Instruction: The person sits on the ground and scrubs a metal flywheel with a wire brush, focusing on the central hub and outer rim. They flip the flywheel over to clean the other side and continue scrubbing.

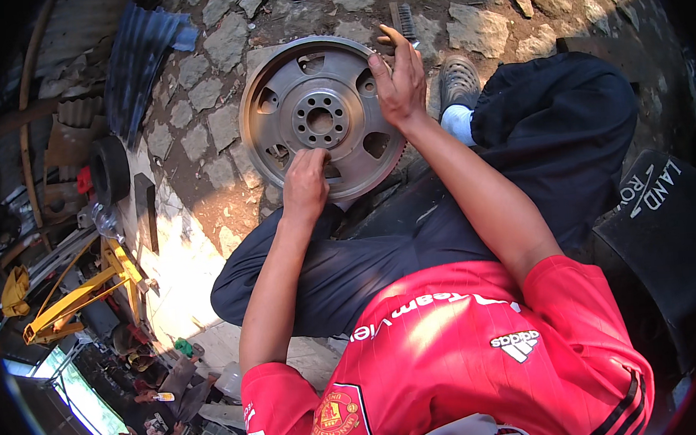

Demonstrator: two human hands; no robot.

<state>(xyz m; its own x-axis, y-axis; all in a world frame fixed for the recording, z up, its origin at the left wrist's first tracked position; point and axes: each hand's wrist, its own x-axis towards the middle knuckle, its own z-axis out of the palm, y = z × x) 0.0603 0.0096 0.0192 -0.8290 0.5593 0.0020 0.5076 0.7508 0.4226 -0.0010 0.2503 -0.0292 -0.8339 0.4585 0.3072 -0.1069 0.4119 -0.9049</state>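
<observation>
A round grey metal flywheel (pixel 284 114), with a toothed edge, oval openings and a ring of bolt holes round its hub, stands tilted in front of my crossed legs. My left hand (pixel 305 187) is closed, knuckles up, with its fingertips against the lower part of the wheel near the hub; whatever those fingers pinch is hidden. At the upper right rim my right hand (pixel 402 82) grips the flywheel, thumb over its face and fingers spread round the outside.
A wire brush (pixel 408 24) lies on the stone paving beyond the wheel. Off to the left are corrugated sheet (pixel 136 67), a black tyre (pixel 110 170) and a yellow metal frame (pixel 90 293). Another person (pixel 157 420) is at the lower left. A black flap (pixel 656 238) lies at my right.
</observation>
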